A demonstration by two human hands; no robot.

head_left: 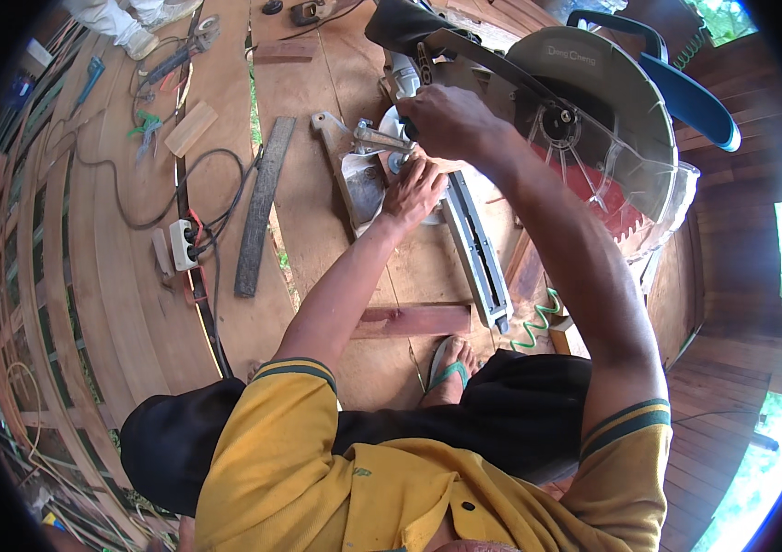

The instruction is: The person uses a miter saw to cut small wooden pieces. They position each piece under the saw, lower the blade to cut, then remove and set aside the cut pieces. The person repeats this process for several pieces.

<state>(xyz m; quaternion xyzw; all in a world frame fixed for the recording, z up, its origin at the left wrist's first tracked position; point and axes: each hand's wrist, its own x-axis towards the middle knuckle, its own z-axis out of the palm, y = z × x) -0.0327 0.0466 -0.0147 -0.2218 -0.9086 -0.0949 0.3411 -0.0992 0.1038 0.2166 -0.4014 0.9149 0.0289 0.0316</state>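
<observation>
A large mitre saw (584, 78) stands ahead of me, its head and clear guard leaning to the right over a red toothed blade (604, 204). My right hand (451, 121) is closed in a fist above the saw's metal base (363, 184). Something dark pokes out by its fingers, too covered to name. Just below it, my left hand (416, 191) reaches in with bent fingers drawn together at the base; whatever they pinch is hidden under the right hand. A metal clamp arm (382, 140) lies beside the left fingertips. The slotted metal table arm (478, 253) runs toward me.
Left of the saw lies a grey wood strip (265, 207). A white power strip (183, 245) with black cables sits further left. A reddish board (414, 320) lies before my sandalled foot (451, 363). A green coiled hose (538, 322) is at right. Gaps run between the floorboards.
</observation>
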